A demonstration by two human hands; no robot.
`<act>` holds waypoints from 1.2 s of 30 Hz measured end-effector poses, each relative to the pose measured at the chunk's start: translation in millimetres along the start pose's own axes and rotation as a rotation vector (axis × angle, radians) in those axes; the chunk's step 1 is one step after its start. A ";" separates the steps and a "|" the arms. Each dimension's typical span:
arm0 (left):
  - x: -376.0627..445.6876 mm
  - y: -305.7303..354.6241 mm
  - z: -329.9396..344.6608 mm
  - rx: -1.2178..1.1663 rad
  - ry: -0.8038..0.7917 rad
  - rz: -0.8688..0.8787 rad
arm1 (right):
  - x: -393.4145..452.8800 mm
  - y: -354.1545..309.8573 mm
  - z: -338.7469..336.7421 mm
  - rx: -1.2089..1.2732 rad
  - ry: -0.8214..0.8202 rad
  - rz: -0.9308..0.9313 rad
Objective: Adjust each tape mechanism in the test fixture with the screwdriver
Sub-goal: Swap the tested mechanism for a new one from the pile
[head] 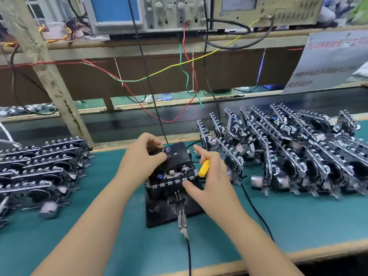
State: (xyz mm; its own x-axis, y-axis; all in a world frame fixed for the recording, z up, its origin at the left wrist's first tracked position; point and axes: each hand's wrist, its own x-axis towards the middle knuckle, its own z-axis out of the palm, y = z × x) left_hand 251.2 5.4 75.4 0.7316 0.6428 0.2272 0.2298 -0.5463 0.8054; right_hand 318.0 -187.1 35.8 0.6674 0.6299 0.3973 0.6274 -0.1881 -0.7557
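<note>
The left hand (pixel 144 156) is grasping the black cassette (pixel 175 155) on the test fixture (pixel 169 212); the right hand (pixel 211 176) is gripping the yellow-handled screwdriver (pixel 204 168) beside it.

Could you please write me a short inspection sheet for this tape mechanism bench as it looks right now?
Surface: green mat over a bench with a wooden front edge.
Job's things: black test fixture at centre with a tape mechanism seated in it and a black cassette on top; yellow-handled screwdriver.
Clutter: stacked mechanisms at left and a larger pile at right.
Grippers: left hand grips the cassette; right hand holds the screwdriver, thumb on the mechanism's front edge.
Cables: black lead from the fixture's front clip; red, green and yellow wires hang from above.
Surroundings: oscilloscope on the shelf; printed notice at right.
</note>
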 end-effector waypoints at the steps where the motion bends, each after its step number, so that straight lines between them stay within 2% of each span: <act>1: -1.4 -4.5 3.4 -0.112 0.043 -0.011 | -0.2 1.3 1.4 0.000 -0.004 -0.003; 4: -6.5 -10.0 4.2 -0.455 0.184 0.028 | 1.9 3.7 5.4 -0.003 -0.014 -0.002; 7: -14.3 -22.4 -8.4 -0.697 0.433 0.067 | 3.7 6.0 8.5 -0.061 -0.044 -0.043; 9: -26.1 -43.2 -16.7 -0.729 0.633 -0.042 | 4.5 8.9 11.5 -0.125 -0.050 -0.095; 11: -43.4 -66.7 -18.8 -0.636 0.727 -0.214 | 6.3 11.2 12.9 -0.156 -0.050 -0.125; 13: -61.0 -90.0 -17.4 -0.529 0.638 -0.366 | 10.3 13.1 12.9 -0.167 -0.074 -0.150; 15: -76.8 -99.8 -18.6 -0.369 0.482 -0.402 | 16.4 12.6 9.0 -0.179 -0.109 -0.143; 18: -89.6 -76.9 -26.7 0.163 0.342 -0.211 | 30.6 1.3 -3.9 -0.118 -0.168 -0.124; 19: -90.8 -62.4 -25.7 0.195 0.308 -0.151 | 36.7 -6.2 -9.2 -0.064 -0.186 -0.108; 20: -92.1 -43.9 -20.8 0.124 0.256 -0.124 | 42.2 -15.0 -14.5 -0.007 -0.195 -0.094; 22: -93.0 -3.3 -7.4 -0.252 0.170 -0.179 | 49.4 -32.0 -25.2 0.037 -0.175 -0.094; 24: -90.5 27.5 2.2 -0.592 0.164 -0.223 | 48.9 -47.5 -41.1 0.064 -0.132 -0.083; 26: -85.9 50.7 7.1 -0.791 0.150 -0.193 | 43.6 -53.9 -62.0 0.152 -0.070 -0.049; 28: -76.3 72.7 15.3 -0.851 0.077 -0.173 | 37.6 -54.0 -85.0 0.219 -0.011 0.017; 30: -63.5 95.2 32.1 -0.811 -0.038 -0.176 | 33.7 -49.4 -108.7 0.222 0.043 0.080; 33: -44.3 139.8 63.0 -0.746 -0.289 -0.061 | 34.8 -39.6 -149.7 0.055 0.189 0.082; 36: -23.9 188.5 93.0 -0.695 -0.450 0.116 | 40.5 -27.2 -198.4 -0.189 0.394 0.029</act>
State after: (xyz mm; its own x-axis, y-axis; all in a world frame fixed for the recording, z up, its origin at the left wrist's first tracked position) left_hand 336.8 -162.9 170.9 0.9465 0.2467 0.2078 -0.2030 -0.0451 0.9781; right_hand 407.6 -306.0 175.8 0.7651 0.2940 0.5729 0.6439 -0.3591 -0.6756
